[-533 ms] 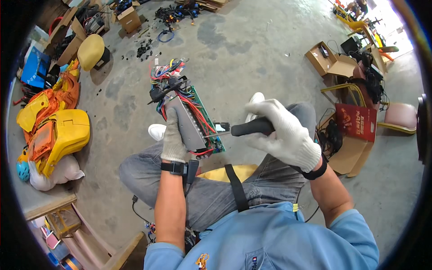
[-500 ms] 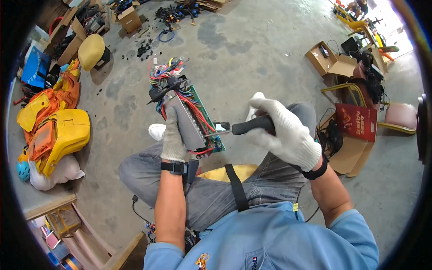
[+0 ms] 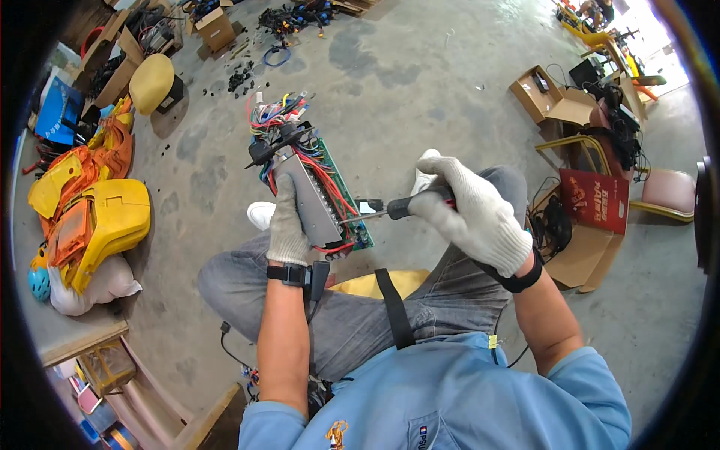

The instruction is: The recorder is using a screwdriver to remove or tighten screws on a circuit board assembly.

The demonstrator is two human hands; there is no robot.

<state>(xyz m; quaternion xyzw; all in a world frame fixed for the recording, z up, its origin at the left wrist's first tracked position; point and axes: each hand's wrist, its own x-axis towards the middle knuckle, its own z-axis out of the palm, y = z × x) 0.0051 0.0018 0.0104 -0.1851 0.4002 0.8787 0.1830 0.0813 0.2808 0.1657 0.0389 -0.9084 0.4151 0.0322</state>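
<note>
My left hand (image 3: 288,225) in a pale knit glove grips a grey metal unit (image 3: 307,196) along its left side. The unit is attached to a green circuit board (image 3: 337,169), with red wires along it and a bundle of coloured wires (image 3: 274,112) at its top end. My gloved right hand (image 3: 469,214) holds a black screwdriver (image 3: 409,208), its shaft reaching left to the terminal row on the unit; my index finger arches over the handle, and the thumb is blurred. Both hands are above my crossed legs (image 3: 240,289).
Yellow and orange plastic shells (image 3: 97,232) lie at the left, beside a white sack (image 3: 101,292). Cartons (image 3: 532,97), a red box (image 3: 592,202) and chairs (image 3: 664,191) are at the right. Cables (image 3: 292,22) and small parts lie on the concrete floor (image 3: 412,90). A person (image 3: 592,15) is at the far right back.
Both hands, the unit and the screwdriver have shifted slightly upward in the picture. The right thumb has moved and is blurred; the grips look the same.
</note>
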